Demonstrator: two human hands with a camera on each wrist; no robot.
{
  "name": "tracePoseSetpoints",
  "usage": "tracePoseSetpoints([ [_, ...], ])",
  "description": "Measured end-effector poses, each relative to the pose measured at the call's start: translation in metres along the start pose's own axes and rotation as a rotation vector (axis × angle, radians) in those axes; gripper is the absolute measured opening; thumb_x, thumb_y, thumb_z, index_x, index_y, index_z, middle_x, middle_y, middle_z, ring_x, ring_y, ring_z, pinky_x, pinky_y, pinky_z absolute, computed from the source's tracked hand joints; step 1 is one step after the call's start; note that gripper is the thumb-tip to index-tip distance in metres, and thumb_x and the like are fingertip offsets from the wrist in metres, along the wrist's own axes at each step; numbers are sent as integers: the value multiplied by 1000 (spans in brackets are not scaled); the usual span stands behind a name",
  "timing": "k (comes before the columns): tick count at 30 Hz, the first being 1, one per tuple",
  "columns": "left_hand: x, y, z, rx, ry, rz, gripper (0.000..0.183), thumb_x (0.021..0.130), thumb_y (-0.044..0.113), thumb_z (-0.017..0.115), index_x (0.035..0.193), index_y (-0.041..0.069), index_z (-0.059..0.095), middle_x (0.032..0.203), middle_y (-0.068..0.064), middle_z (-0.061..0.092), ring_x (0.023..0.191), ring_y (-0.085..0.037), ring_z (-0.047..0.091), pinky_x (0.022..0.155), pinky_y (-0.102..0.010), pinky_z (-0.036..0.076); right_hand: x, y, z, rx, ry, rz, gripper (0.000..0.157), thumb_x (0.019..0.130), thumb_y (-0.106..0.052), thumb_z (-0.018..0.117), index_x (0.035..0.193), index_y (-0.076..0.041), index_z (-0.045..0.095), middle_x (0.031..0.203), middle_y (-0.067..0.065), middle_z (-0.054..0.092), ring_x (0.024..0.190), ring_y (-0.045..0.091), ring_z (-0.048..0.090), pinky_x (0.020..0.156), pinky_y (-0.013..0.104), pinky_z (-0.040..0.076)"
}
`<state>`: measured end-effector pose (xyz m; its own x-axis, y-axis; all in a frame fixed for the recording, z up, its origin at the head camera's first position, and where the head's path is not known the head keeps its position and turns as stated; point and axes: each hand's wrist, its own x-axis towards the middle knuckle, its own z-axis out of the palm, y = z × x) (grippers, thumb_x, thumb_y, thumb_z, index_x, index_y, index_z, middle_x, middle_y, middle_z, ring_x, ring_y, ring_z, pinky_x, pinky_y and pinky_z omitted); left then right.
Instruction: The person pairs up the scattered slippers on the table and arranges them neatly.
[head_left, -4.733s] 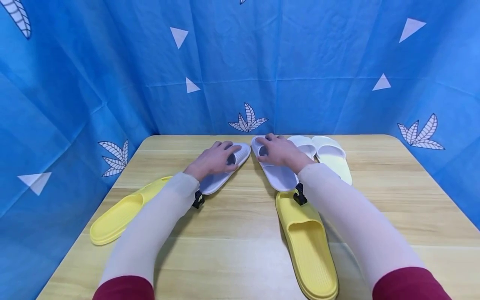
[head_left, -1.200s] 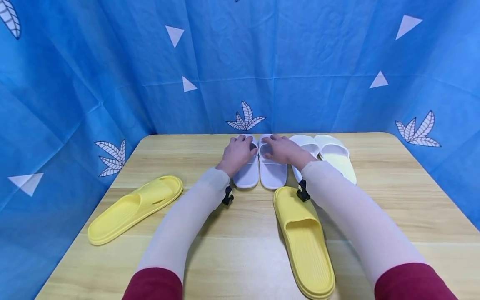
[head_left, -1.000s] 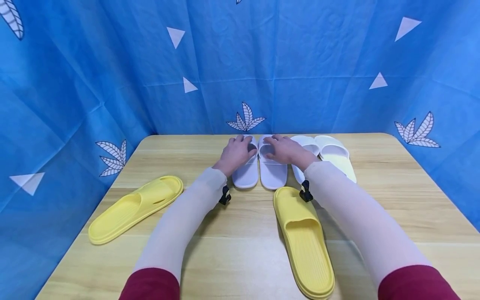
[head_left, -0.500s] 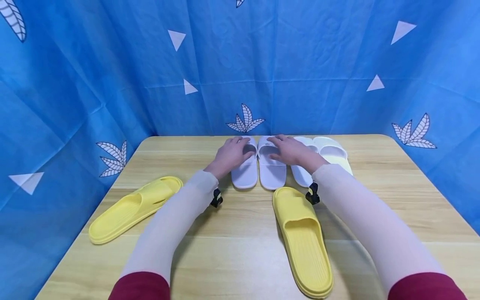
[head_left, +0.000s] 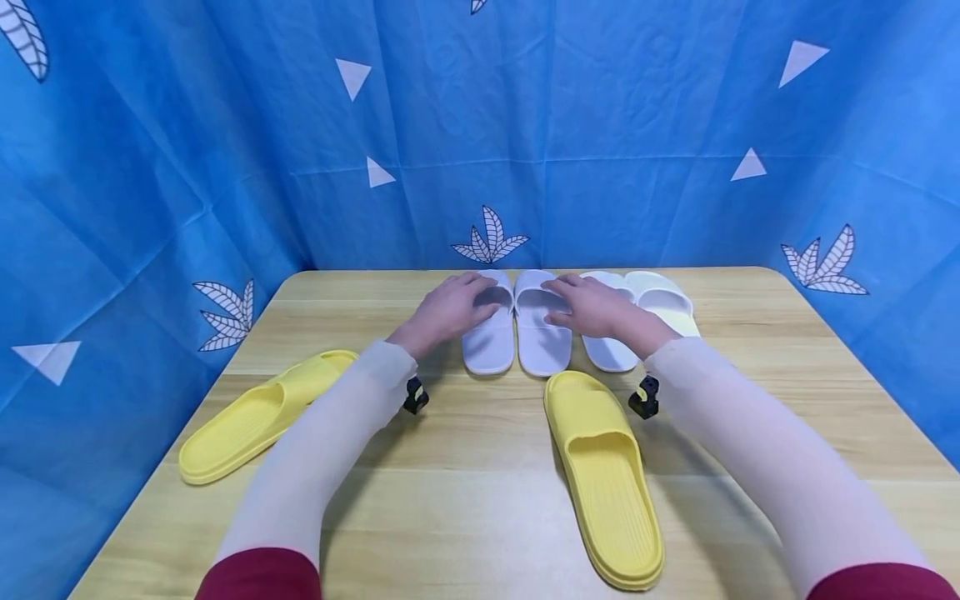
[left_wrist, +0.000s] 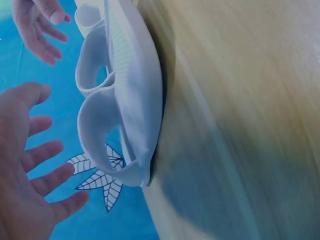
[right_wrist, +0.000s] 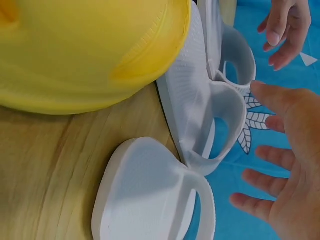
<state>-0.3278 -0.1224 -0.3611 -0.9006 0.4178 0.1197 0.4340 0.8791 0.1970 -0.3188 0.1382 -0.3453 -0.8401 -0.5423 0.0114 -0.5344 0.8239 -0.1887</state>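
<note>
Two pale lavender slippers, the left one (head_left: pixel 489 343) and the right one (head_left: pixel 544 346), lie side by side at the back middle of the table, toes toward the curtain. My left hand (head_left: pixel 448 310) hovers at the left slipper's strap, fingers spread and holding nothing. On the other side, my right hand (head_left: pixel 603 310) is over the gap between the right lavender slipper and a white slipper (head_left: pixel 609 354). In the right wrist view its loosely bent fingers (right_wrist: pixel 265 182) are apart from the lavender strap (right_wrist: pixel 230 120). The left wrist view also shows space between the hand and the strap (left_wrist: pixel 97 135).
A second white slipper (head_left: pixel 670 310) stands at the back right, partly behind my right arm. One yellow slipper (head_left: pixel 611 483) lies in front of the lavender pair; another yellow slipper (head_left: pixel 240 425) lies angled at the left. A blue curtain (head_left: pixel 480 108) hangs behind the wooden table (head_left: pixel 465 517).
The lavender slippers, angled apart earlier, have come together into a parallel pair. Since then both hands have let go and drawn outward, left hand leftward and right hand rightward. Yellow slippers stay put.
</note>
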Motion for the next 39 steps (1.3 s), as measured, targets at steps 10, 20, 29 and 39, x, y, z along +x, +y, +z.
tracePoseSetpoints([
  [10,-11,-4,-13,3,-39,102,54,96,46,57,143,20,51,147,-6,47,134,-30,42,111,-46,32,-19,-10,-7,0,7,-39,63,95,-43,61,147,-12,45,145,18,45,125,43,46,102,57,39],
  [20,-31,-5,-26,3,-97,173,55,97,42,57,145,18,49,147,-10,45,136,-32,39,113,-47,29,-40,-15,-6,12,41,-99,62,95,-43,62,146,-11,46,143,19,47,128,43,45,107,55,34],
  [29,-51,-11,-33,1,-134,193,56,96,43,58,146,22,47,148,-8,44,138,-31,35,114,-48,26,-61,-23,-3,15,3,-109,63,94,-46,61,146,-12,46,145,17,46,131,43,42,108,56,33],
  [39,-76,-23,-43,18,-110,247,55,96,42,58,146,21,48,150,-9,42,139,-33,32,114,-53,25,-81,-31,-2,32,20,-146,63,93,-46,63,145,-14,48,143,16,47,129,40,45,105,55,37],
])
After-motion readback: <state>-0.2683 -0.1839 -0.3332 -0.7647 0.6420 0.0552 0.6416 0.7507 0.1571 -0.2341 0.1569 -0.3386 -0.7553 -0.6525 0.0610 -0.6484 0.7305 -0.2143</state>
